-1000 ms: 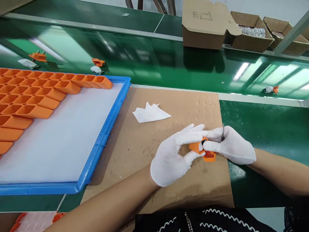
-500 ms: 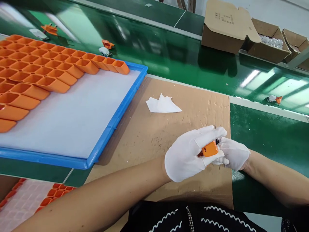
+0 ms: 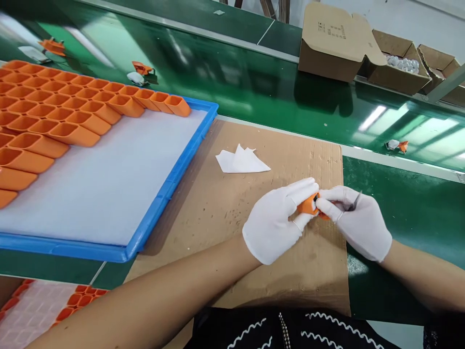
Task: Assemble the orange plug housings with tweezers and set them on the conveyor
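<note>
My left hand [image 3: 278, 220], in a white glove, is closed around a small orange plastic part [image 3: 307, 205] above the cardboard. My right hand [image 3: 358, 220], gloved the same way, has its thumb and fingertips pinched together at the right end of that part. A thin dark pointed tool [image 3: 355, 201] pokes out from between the right fingers; its kind cannot be made out. Something small and dark shows at the part's end by the right fingertips. Both gloves hide much of the orange part.
Left stands a blue tray [image 3: 160, 194] with rows of hollow orange cups [image 3: 82, 133]. White paper [image 3: 243, 160] lies on the cardboard sheet [image 3: 203, 218]. Beyond runs a glossy green surface [image 3: 261, 104] carrying small orange-and-white pieces [image 3: 397, 146]. Cardboard boxes [image 3: 329, 63] stand back right.
My right hand has turned and come round to the right end of the orange part, its fingers now pinching there. My left hand has tilted the part. The view has shifted slightly.
</note>
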Motion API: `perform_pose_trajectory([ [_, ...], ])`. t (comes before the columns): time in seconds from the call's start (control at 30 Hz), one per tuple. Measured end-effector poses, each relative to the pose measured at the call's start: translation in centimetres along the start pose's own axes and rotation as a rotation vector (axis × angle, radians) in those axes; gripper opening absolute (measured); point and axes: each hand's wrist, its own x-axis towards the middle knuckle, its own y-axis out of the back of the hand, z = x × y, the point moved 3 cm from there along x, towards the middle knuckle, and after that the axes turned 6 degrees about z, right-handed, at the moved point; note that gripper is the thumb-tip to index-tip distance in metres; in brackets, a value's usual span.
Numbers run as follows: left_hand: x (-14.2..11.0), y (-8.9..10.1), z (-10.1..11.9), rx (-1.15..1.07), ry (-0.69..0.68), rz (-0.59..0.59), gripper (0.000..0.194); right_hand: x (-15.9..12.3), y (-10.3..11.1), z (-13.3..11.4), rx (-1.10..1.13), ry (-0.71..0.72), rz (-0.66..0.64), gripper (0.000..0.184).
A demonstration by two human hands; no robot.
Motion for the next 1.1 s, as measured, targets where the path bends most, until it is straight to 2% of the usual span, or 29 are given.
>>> perform_pose_trajectory([
  [0.03,0.0,0.0,-0.4,-0.003,0.018,-0.012,0.04,-0.3,0.2,-0.6,-0.099,0.151,0.054,0.015],
  [0.1,-0.1,-0.1,-1.1,-0.054,0.085,-0.062,0.039,-0.5,0.4,-1.1,-0.177,0.319,0.019,0.01],
  [0.17,0.0,-0.1,-1.8,-0.173,0.178,-0.11,0.039,-0.2,1.1,-1.2,-0.13,0.363,-0.018,0.027],
  [0.27,0.0,-0.3,-3.0,-0.393,0.333,-0.201,0.04,0.8,3.0,-1.6,-0.116,0.473,0.174,0.057],
  [0.33,0.0,-0.6,-3.5,-0.517,0.419,-0.252,0.04,1.2,3.7,-2.0,-0.152,0.561,0.272,0.069],
  [0.4,0.0,-0.8,-3.7,-0.6,0.481,-0.278,0.04,1.6,3.6,-1.8,-0.174,0.489,0.267,0.066],
  [0.5,0.1,-0.7,-3.6,-0.658,0.528,-0.294,0.039,2.0,2.7,-0.5,-0.344,0.196,0.197,0.038],
  [0.53,0.2,-0.7,-3.5,-0.665,0.542,-0.301,0.038,2.0,2.3,-0.1,-0.414,0.145,0.164,0.029],
  [0.57,0.2,-0.7,-3.5,-0.676,0.555,-0.31,0.038,1.9,1.9,0.2,-0.466,0.138,0.115,0.025],
  [0.67,0.2,-0.7,-3.3,-0.719,0.597,-0.331,0.039,1.6,0.7,0.7,-0.519,0.234,-0.116,0.017],
  [0.73,0.2,-0.6,-3.2,-0.75,0.62,-0.317,0.041,1.4,0.3,0.9,-0.543,0.245,-0.255,0.019],
  [0.83,0.4,-0.2,-3.1,-0.785,0.635,-0.278,0.041,1.4,0.4,1.0,-0.488,0.119,-0.431,0.024],
  [0.9,0.8,0.2,-3.0,-0.805,0.622,-0.257,0.041,1.6,0.8,0.8,-0.403,0.062,-0.462,0.028],
  [0.93,0.9,0.3,-3.1,-0.811,0.619,-0.257,0.042,1.8,1.1,0.5,-0.379,0.072,-0.408,0.029],
  [1.0,1.2,0.6,-3.2,-0.818,0.641,-0.295,0.04,2.1,2.2,-0.2,-0.335,0.14,-0.152,0.03],
  [1.07,1.3,0.4,-3.4,-0.835,0.683,-0.386,0.037,2.0,3.3,-1.0,-0.196,0.203,0.104,0.028],
  [1.1,1.3,0.3,-3.4,-0.854,0.701,-0.44,0.036,1.9,3.6,-1.3,-0.081,0.236,0.162,0.025],
])
